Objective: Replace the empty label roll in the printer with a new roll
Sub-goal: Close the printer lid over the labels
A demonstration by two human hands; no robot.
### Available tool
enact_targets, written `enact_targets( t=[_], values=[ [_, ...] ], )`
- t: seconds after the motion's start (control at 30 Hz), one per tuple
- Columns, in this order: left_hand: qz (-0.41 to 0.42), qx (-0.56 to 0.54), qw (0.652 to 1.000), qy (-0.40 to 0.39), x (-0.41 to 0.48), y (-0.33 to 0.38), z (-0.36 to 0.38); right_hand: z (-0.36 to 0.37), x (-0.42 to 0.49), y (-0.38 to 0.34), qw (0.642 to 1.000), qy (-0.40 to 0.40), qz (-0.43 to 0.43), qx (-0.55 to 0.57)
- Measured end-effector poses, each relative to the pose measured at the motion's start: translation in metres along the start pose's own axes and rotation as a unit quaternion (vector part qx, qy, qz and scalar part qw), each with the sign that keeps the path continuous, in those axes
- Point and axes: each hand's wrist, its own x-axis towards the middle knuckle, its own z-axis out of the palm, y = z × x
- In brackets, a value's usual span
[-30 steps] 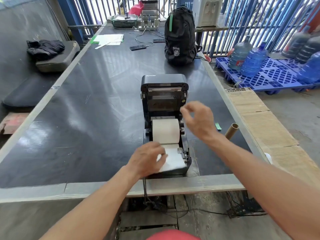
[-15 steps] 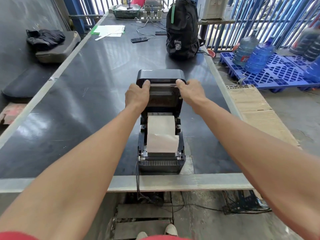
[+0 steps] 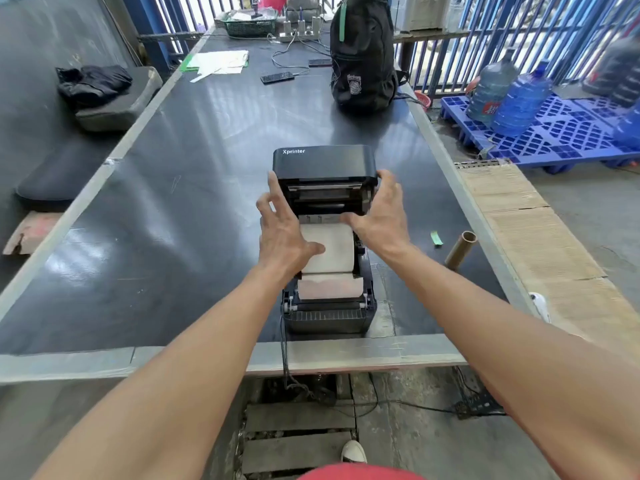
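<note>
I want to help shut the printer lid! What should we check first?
1. White label roll sits in the black plastic printer: ok.
2. Paper end reaches the front roller: ok.
3. Paper lies flat and straight: cannot tell, its edge looks wavy.
4. Left hand clear of the roll: not ok, thumb rests on it.
5. Right hand holds the raised black lid: ok.
6. Brown cardboard empty core is out: ok.

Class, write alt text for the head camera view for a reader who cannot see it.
Two bare hands, left hand and right hand, reach for the raised lid of a black label printer, with a white label roll inside; a brown cardboard tube lies to its right.
</note>
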Motion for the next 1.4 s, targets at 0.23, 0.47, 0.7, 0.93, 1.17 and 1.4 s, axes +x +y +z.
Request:
enact_targets(
  t=[0.23,0.47,0.7,0.93,1.17,1.4],
  values=[
    [0.036,0.060,0.998,0.005,-0.040,-0.019,0.005,0.020,-0.044,0.015,0.999,0.006,-0.024,-0.047],
    [0.071,0.016,0.997,-0.020,-0.072,-0.040,0.003,0.023,-0.082,0.033,0.999,-0.015,-0.018,-0.031],
    [0.040,0.025,0.998,-0.037,-0.113,-0.051,0.018,0.026,-0.123,0.046,0.999,-0.023,0.022,-0.027],
    [-0.004,0.040,0.996,-0.084,-0.135,-0.065,0.024,0.019,-0.151,0.055,0.992,-0.095,0.072,-0.034],
    [-0.020,-0.027,0.994,-0.106,-0.144,-0.069,0.022,0.012,-0.161,0.051,0.990,-0.103,0.091,-0.006],
    [-0.088,-0.203,0.974,-0.054,-0.136,-0.061,0.006,0.011,-0.149,0.043,0.985,-0.044,0.159,0.055]
  ],
)
